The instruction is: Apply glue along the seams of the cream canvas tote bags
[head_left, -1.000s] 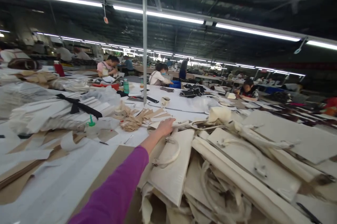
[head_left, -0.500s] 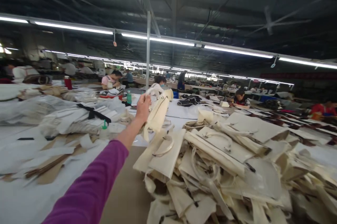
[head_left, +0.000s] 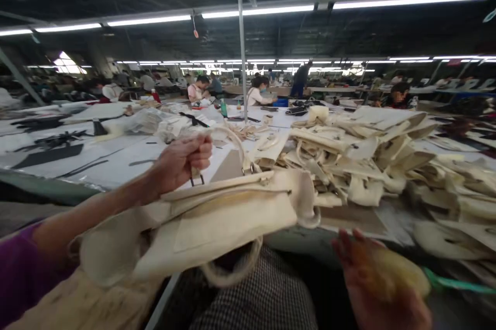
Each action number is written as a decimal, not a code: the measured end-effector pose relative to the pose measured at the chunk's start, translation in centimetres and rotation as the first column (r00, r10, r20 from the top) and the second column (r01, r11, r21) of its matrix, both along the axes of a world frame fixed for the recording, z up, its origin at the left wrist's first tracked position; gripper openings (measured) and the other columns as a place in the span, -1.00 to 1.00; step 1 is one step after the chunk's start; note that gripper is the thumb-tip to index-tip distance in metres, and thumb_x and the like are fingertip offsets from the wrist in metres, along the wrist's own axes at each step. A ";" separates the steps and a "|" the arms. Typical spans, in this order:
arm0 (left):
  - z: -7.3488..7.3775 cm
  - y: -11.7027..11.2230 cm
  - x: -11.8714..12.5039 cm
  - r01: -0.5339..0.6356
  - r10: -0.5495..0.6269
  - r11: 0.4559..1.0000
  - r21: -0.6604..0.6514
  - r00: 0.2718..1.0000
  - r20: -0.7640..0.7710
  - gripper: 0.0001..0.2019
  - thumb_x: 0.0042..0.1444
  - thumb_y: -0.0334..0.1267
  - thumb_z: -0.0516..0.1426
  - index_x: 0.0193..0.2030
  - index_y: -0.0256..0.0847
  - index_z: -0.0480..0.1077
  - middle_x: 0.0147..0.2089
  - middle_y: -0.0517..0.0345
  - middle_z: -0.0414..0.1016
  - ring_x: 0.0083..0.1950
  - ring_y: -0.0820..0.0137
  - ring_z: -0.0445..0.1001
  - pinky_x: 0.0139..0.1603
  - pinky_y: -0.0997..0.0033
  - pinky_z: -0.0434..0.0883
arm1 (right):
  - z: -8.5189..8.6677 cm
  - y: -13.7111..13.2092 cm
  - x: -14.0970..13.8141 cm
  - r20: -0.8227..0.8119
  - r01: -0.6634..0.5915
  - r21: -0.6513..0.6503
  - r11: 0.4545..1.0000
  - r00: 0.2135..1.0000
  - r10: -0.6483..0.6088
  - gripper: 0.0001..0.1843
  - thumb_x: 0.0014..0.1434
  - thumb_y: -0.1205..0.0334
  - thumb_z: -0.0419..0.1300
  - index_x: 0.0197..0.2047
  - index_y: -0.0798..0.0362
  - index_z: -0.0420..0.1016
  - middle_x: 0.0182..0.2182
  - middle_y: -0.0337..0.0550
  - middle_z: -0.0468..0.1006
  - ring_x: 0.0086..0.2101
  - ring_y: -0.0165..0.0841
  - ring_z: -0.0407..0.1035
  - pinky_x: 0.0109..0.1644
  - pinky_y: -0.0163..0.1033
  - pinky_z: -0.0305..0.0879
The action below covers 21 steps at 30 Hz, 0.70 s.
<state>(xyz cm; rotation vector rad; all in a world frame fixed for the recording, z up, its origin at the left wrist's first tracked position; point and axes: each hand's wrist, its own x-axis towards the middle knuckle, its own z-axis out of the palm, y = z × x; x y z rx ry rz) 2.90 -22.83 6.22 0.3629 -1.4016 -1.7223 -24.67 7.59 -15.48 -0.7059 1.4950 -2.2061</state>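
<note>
My left hand (head_left: 186, 157) is closed round the upper handle of a cream handbag (head_left: 232, 216). The bag hangs tilted above my lap, its second handle dangling below and metal rings showing where the upper handle joins. At the lower right my right hand (head_left: 372, 278), blurred by motion, holds a yellowish squeeze bottle (head_left: 399, 273) with a green nozzle (head_left: 457, 283) pointing right. The bottle lies across the palm, apart from the bag. Beyond the bag, a heap of similar cream handbags (head_left: 349, 149) covers the right part of the white table (head_left: 124, 159).
Black strips (head_left: 50, 157) and a plastic-wrapped bundle (head_left: 143, 121) lie on the table at left. A metal post (head_left: 242, 46) rises behind. Several people work at tables farther back, one of them in a white top (head_left: 256, 96). My checked lap (head_left: 259, 294) is below the bag.
My left hand has brought the handbag from above the far table back toward my lap. My right hand has come into view with the bottle. The view has turned and tipped downward.
</note>
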 end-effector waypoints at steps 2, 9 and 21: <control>-5.5 2.3 1.0 0.083 -0.098 0.979 0.184 0.992 0.074 -0.86 0.23 -0.30 0.24 -0.27 -0.35 0.44 -0.47 0.32 -0.05 -0.54 0.64 -0.23 -0.66 0.73 -0.01 | -0.4 -0.2 1.8 0.232 -0.043 -0.244 0.969 0.967 0.101 -0.42 0.08 -0.33 0.22 0.04 -0.16 0.44 0.14 -0.06 0.45 0.14 0.07 0.38 0.25 0.39 0.24; -22.8 7.3 1.7 0.159 -0.329 0.827 0.540 0.915 0.235 -0.59 0.02 -0.13 0.42 -0.27 -0.34 0.32 -0.47 0.36 0.06 -0.56 0.69 -0.10 -0.64 0.75 -0.01 | -5.4 -1.6 6.7 0.557 -0.046 -0.356 0.933 0.791 0.252 -0.44 0.03 -0.23 0.28 -0.01 -0.06 0.55 0.04 -0.09 0.54 -0.03 -0.09 0.47 0.11 0.10 0.41; -19.9 4.5 1.9 0.573 0.008 0.802 -0.168 0.271 0.963 -0.63 0.29 0.08 0.06 -0.17 -0.23 0.35 -0.28 0.05 0.49 -0.32 0.31 0.45 -0.27 0.36 0.40 | -1.5 -6.6 8.3 0.401 -0.297 -0.456 0.839 0.773 0.492 -0.44 0.04 -0.33 0.25 -0.19 0.01 0.51 -0.23 -0.14 0.46 -0.63 -0.52 0.15 -0.69 -0.39 -0.07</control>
